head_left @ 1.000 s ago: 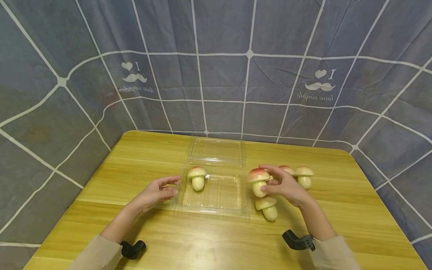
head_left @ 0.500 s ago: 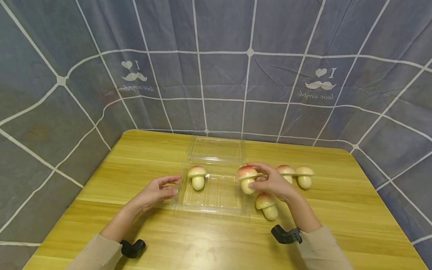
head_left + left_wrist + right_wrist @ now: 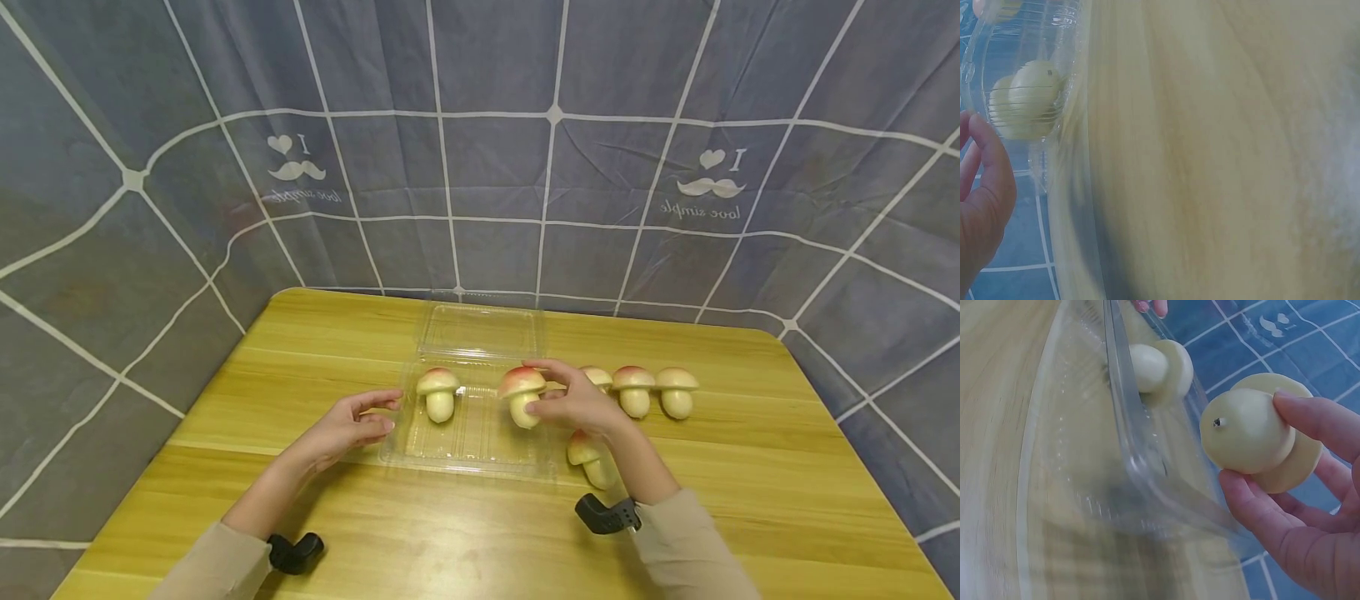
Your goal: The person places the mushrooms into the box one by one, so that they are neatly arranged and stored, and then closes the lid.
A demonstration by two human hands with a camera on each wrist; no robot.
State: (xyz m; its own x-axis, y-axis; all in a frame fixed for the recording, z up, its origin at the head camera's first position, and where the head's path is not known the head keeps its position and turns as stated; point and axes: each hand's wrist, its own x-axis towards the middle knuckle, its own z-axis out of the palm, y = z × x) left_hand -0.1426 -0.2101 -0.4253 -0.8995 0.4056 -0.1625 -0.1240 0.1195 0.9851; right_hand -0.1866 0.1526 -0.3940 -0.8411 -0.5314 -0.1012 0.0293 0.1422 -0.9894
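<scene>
My right hand (image 3: pixel 583 406) holds a toy mushroom (image 3: pixel 517 385), with a red-tinged cap and pale stem, over the right side of a clear plastic clamshell box (image 3: pixel 472 468). In the right wrist view, thumb and fingers pinch this mushroom (image 3: pixel 1247 434) around its stem and cap, above the box wall (image 3: pixel 1124 412). A second mushroom (image 3: pixel 439 406) lies inside the box on the left. My left hand (image 3: pixel 345 429) is at the left rim with thumb and fingers apart, and its fingertips (image 3: pixel 982 128) are right at the clear plastic in the left wrist view.
To the right of the box, several more mushrooms lie on the wooden table (image 3: pixel 465 533): one in front (image 3: pixel 594 467), others in a row behind the right hand, such as the end mushroom (image 3: pixel 677 398). The box lid (image 3: pixel 480 332) lies folded back toward the grey curtain (image 3: pixel 495 167).
My right hand has carried its mushroom left, from beside the box to over its right part, uncovering mushrooms in the back row. The left hand has stayed in place.
</scene>
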